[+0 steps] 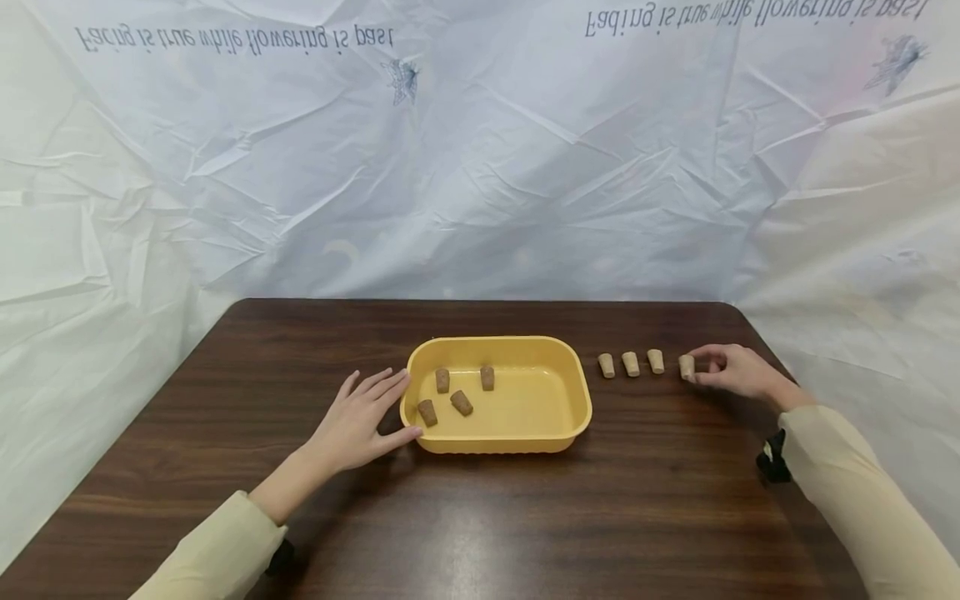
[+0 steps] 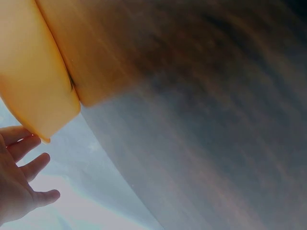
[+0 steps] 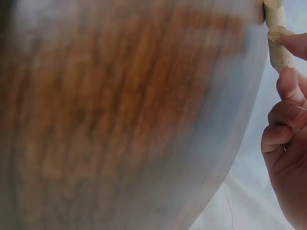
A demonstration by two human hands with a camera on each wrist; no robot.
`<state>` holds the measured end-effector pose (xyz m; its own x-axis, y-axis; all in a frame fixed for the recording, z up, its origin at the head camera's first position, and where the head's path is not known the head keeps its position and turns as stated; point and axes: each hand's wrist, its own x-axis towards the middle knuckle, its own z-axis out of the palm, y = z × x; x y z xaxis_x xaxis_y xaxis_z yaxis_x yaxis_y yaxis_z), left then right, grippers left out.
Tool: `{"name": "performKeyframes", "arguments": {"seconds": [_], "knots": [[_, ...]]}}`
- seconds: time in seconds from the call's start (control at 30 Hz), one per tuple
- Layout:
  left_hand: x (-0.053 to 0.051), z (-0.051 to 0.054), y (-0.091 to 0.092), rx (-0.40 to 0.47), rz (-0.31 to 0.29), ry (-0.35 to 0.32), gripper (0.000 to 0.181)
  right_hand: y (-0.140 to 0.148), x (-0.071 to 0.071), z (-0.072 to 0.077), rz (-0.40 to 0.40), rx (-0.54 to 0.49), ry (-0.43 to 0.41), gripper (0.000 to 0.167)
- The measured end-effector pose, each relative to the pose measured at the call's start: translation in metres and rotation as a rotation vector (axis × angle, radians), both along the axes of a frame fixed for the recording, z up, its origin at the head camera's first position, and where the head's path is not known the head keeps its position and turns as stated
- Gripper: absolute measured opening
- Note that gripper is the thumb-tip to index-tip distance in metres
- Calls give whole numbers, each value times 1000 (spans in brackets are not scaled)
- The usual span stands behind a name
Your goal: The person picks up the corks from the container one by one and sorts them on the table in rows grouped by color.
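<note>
A yellow plastic tub (image 1: 495, 444) stands mid-table with several brown tapered corks inside, among them one cork (image 1: 461, 403) lying tilted near its middle. My left hand (image 1: 360, 425) rests with spread fingers on the tub's left rim; in the left wrist view its fingertips touch the tub wall (image 2: 41, 72). To the right of the tub is a row of pale corks, one of them a cork (image 1: 631, 364). At the row's right end my right hand (image 1: 738, 371) pinches a pale cork (image 1: 687, 367) between thumb and finger. The right wrist view shows that cork (image 3: 279, 50) close up.
The dark wooden table (image 1: 480, 517) has its far edge just behind the tub. A white printed sheet (image 1: 480, 167) hangs behind it and along both sides. Dark bands with small devices sit at both wrists, under the pale sleeves (image 1: 847, 467).
</note>
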<state>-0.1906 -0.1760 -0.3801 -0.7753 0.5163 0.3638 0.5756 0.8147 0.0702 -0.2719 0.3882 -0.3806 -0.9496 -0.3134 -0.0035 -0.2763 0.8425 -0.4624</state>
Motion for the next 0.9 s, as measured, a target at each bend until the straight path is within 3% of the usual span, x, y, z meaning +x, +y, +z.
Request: {"name": "performKeyframes", "arguments": {"seconds": [0.6,0.9], "knots": [[0,0,0,-4,5,-16,75,-6,-12,0,3,7,-50,44],[1,1,1,-4,8,-12,75,-4,-15,-3,36,-42,-49,42]]}}
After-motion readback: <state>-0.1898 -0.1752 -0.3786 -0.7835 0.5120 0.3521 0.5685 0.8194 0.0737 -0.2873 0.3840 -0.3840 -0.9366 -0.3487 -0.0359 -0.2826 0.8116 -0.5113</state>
